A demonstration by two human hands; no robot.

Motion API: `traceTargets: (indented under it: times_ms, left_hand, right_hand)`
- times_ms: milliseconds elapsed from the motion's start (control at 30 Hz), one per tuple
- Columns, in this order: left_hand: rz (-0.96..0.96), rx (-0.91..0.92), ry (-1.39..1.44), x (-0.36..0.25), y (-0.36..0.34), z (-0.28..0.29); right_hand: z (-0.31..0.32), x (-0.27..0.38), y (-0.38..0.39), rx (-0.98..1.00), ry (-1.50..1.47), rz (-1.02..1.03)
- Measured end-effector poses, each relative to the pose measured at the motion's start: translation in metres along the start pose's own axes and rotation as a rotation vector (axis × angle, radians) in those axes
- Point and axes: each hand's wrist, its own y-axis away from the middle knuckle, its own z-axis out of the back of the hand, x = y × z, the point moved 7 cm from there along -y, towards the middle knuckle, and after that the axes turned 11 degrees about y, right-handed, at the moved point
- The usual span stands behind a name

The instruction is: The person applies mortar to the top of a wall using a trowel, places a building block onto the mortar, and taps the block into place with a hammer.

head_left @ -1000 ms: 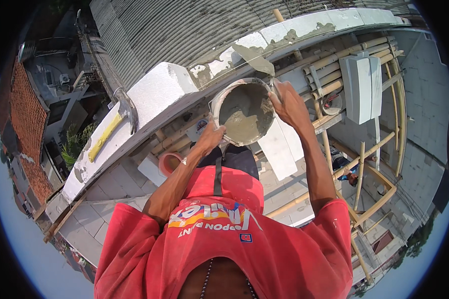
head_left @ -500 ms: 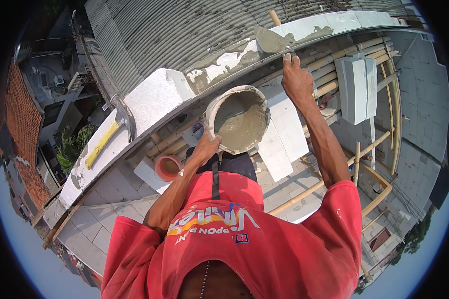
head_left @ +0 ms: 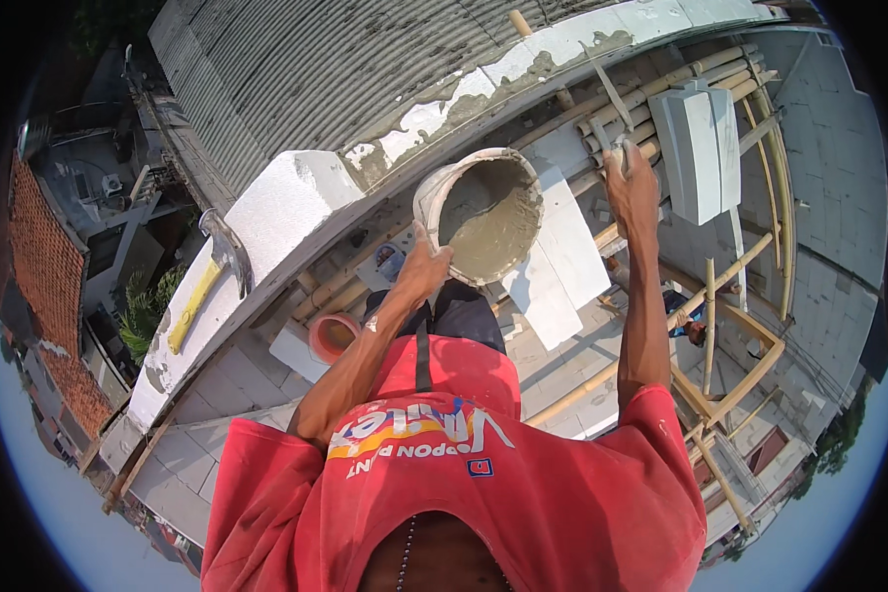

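White lettering [head_left: 429,454], small blue emblem [head_left: 480,468], on red shirt [head_left: 582,503]

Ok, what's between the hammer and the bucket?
In the head view, mainly the tall white block lies between the hammer and the bucket.

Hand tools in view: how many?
2: a trowel in the right hand, and a yellow-handled hammer lying on the white wall at left. Others may be hidden.

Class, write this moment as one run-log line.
left hand: holds bucket of grey mix | right hand: holds trowel | yellow-handled tool: on white ledge
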Motion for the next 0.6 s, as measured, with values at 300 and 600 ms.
traceTargets:
  times_ms: [300, 600]
  left_hand:
    - [-0.101, 0.012, -0.321, -0.084, 0.036, -0.025]
    - [-0.234, 0.105, -0.420, -0.110, 0.040, -0.031]
  right_hand:
    - [0.000, 0.023, 0.180, 1.175, -0.557, -0.577]
    - [-0.070, 0.055, 0.207, 1.295, -1.004, -0.606]
